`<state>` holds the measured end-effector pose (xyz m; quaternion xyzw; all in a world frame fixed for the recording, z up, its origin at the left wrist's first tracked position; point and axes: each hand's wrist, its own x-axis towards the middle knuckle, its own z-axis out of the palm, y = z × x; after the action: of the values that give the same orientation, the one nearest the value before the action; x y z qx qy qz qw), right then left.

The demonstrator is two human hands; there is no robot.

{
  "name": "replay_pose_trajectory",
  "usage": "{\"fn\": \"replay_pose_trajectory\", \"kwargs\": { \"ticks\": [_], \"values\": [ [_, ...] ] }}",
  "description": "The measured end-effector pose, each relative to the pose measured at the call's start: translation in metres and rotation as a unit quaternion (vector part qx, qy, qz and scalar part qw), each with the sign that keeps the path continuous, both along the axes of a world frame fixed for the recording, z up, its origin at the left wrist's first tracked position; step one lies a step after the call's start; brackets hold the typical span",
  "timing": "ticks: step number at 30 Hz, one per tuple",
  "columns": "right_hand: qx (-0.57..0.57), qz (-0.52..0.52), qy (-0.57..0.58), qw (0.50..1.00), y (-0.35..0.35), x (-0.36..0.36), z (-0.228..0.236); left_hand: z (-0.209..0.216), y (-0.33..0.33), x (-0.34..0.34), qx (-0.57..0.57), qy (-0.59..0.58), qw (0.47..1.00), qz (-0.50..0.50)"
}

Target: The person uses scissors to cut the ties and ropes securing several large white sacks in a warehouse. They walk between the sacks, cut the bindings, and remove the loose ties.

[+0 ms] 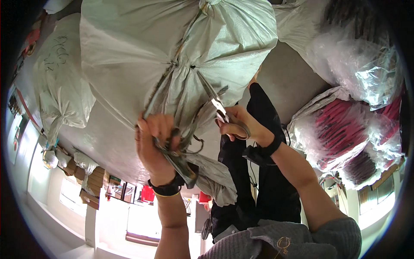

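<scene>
Gripping silver metal scissors (219, 108) in curled right hand (241, 124) | now pointing blades (208, 87) up-left, just beside gathered front of bulging white woven sack (125, 43) | clenching dark cord (158, 86) in tight left hand (154, 136), left of blades

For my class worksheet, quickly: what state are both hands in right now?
Left hand: closed, holding a dark tie strip.
Right hand: closed, holding scissors.

Dark handwriting (56, 53) on a pale sack (64, 88)
On my feed I see it at the left, high on the sack, in what seem to be two slanting rows.
</scene>
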<state>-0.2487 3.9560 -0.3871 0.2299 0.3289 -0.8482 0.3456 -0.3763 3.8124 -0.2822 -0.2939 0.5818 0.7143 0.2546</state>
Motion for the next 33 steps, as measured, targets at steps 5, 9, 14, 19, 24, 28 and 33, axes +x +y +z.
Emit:
{"fn": "replay_pose_trajectory", "kwargs": {
  "ticks": [5, 9, 14, 19, 24, 28, 33],
  "values": [
    [-0.033, 0.016, -0.011, 0.999, 0.024, 0.021, 0.01, 0.009, 0.005, -0.047, -0.179, 0.028, 0.982, -0.049],
    [-0.021, -0.056, -0.001, 0.998, 0.042, 0.028, 0.009, 0.025, 0.023, -0.106, -0.218, 0.206, 0.951, -0.08],
    [0.011, -0.108, 0.029, 0.994, 0.054, 0.024, 0.011, 0.041, 0.064, -0.141, -0.184, 0.288, 0.93, -0.132],
    [0.043, -0.108, 0.044, 0.992, 0.068, 0.015, 0.012, 0.015, 0.064, -0.156, -0.082, 0.296, 0.945, -0.115],
    [0.1, -0.098, 0.067, 0.988, 0.089, -0.002, 0.014, -0.001, 0.079, -0.166, 0.065, 0.189, 0.972, -0.126],
    [0.103, -0.104, 0.045, 0.988, 0.103, -0.012, 0.013, -0.031, 0.088, -0.171, -0.106, 0.106, 0.965, -0.216],
    [0.168, -0.117, 0.036, 0.978, 0.118, -0.024, 0.019, -0.063, 0.112, -0.168, -0.085, 0.0, 0.973, -0.214]
  ]
}}
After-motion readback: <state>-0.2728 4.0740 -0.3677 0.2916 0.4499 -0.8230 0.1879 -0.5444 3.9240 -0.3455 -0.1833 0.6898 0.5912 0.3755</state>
